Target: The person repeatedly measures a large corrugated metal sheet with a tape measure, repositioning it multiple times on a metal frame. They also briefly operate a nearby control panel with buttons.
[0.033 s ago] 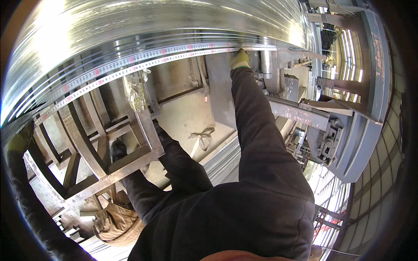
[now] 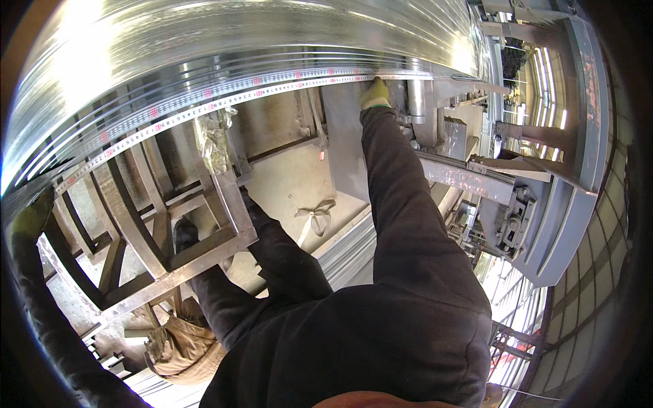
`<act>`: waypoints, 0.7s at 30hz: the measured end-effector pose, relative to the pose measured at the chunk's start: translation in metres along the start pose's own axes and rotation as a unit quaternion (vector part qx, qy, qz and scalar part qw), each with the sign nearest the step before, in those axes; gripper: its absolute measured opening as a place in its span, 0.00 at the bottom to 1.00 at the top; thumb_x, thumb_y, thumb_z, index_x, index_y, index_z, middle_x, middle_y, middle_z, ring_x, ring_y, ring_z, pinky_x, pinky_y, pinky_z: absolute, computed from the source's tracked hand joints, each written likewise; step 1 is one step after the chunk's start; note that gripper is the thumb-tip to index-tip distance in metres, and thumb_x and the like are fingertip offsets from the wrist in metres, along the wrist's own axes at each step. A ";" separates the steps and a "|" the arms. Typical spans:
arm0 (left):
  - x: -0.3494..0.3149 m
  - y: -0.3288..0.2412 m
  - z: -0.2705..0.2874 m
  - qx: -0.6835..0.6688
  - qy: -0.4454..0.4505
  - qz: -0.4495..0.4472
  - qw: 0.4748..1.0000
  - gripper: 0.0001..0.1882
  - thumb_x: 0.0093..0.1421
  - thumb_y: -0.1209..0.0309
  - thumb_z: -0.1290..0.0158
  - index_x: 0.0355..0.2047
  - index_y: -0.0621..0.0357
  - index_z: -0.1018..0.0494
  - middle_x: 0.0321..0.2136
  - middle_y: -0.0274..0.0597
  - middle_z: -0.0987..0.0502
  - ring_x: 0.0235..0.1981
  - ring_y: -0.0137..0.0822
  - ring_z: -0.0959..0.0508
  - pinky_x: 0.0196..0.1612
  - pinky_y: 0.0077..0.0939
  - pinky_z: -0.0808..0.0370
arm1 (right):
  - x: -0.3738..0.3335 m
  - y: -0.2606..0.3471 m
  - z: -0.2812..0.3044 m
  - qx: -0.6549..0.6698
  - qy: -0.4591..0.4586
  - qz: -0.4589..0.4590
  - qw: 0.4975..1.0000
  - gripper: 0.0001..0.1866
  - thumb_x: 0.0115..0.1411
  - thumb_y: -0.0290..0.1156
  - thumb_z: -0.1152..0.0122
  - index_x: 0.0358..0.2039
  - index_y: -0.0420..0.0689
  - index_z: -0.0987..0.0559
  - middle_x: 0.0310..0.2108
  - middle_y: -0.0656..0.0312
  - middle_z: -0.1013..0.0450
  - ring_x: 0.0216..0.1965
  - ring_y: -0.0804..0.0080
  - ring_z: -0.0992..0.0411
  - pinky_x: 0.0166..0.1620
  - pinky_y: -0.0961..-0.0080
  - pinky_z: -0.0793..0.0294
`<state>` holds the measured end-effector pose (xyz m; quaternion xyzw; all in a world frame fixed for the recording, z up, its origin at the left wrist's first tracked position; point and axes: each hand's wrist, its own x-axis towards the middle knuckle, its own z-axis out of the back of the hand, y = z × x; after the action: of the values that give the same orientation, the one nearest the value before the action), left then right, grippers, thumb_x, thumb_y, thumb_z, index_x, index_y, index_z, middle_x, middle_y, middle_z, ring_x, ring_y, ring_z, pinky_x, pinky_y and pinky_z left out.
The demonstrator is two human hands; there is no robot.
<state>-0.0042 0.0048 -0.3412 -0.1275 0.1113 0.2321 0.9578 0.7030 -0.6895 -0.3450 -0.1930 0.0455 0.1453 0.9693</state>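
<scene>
A white tape measure (image 2: pixel 204 109) with black and red markings is stretched along the near edge of shiny silver metal sheeting (image 2: pixel 272 27). My right hand (image 2: pixel 375 95), in a yellow-green glove, is closed on the tape at its right part, against the sheeting's edge. At the far left rim my left hand (image 2: pixel 30 219), gloved alike, is at the tape's other end and appears closed on it; its fingers are dark and partly hidden. Below the tape is a brown metal frame (image 2: pixel 139 296) of welded square bars.
Crumpled clear plastic film (image 2: pixel 214 143) hangs on an upright bar. A pale strap (image 2: pixel 316 216) lies on the panel beyond my legs. Brown cloth (image 2: pixel 183 350) is bundled at lower left. Blue-grey machinery (image 2: pixel 537 231) rises on the right.
The tape's markings have shifted very slightly to the right along the sheeting's edge. Both my hands stay in nearly the same places.
</scene>
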 end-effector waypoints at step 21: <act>0.035 -0.087 0.071 -0.123 0.141 0.058 0.981 0.17 0.57 0.58 0.49 0.38 0.52 0.16 0.38 0.51 0.16 0.41 0.51 0.18 0.46 0.44 0.23 | -0.102 0.018 -0.049 0.815 0.206 -0.236 0.488 0.11 0.63 0.38 0.49 0.35 0.48 0.21 0.37 0.63 0.22 0.39 0.67 0.24 0.41 0.67 0.24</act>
<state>0.0782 -0.0341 -0.2668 -0.2689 0.2229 0.2789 0.8945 0.5993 -0.7197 -0.3818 0.6548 0.2946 -0.2351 0.6551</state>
